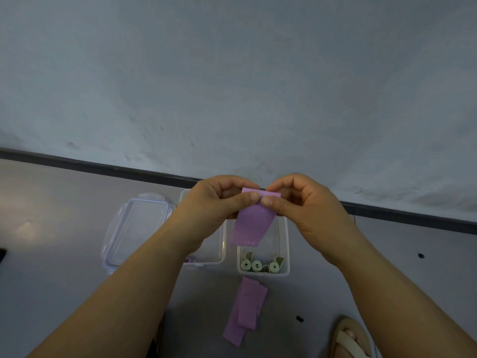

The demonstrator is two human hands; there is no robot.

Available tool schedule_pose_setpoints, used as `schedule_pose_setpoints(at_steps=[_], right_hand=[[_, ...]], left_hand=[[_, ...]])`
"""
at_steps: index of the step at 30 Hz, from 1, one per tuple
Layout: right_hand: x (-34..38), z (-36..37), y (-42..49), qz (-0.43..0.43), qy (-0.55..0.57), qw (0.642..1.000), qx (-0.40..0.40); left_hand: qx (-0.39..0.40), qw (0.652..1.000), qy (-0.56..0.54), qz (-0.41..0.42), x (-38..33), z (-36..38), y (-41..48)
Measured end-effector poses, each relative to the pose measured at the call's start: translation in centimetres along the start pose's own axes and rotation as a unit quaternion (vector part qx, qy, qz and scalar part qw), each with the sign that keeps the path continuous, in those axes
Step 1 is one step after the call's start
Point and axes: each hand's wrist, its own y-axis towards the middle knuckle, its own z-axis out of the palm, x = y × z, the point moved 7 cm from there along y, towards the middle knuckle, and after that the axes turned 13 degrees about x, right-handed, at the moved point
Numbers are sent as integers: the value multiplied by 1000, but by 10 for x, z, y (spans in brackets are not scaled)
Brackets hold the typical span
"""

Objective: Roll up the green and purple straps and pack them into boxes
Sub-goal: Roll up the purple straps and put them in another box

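1. Grip first: left hand (219, 200) and right hand (302, 200) both pinched closed on the top edge of a purple strap (253, 220), thumbs nearly meeting at centre, 12 o'clock end folded over just a bit.
2. Strap's held up in the air, tail hanging free toward 6 o'clock, over the gap btw the two boxes.
3. Looks like the very start of the roll. Advice: keep that first turn tight & square, thumbs pushing, index fingers tucking, or the coil cones out to one side.
4. Let the tail feed up w/ light tension; don't crush it, the material looks soft and springy.
5. Outward: right-hand box (285, 270), clear plastic, at 5 o'clock from the grip, holds three green rolls (256, 266), ends partly sprung loose. So pinch the finished purple coil till it's wedged in.
6. Left-hand box (223, 254) at 7 o'clock, a bit of purple at its near edge; probably the purple one's home.
7. Lid (139, 228) lies further at 8 o'clock.
8. More purple straps (246, 310) flat on the floor at 6 o'clock, not yet rolled.
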Motion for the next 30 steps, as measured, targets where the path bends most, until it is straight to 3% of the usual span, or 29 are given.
schedule_pose_setpoints(at_steps=[10, 30], right_hand=[[-8, 7, 2, 36, -4, 998, 43], [-2, 1, 4, -21, 25, 999, 18]], left_hand=[[-29, 999, 22, 28, -3, -7, -1], [-11, 1000, -9, 5, 1, -4, 1]])
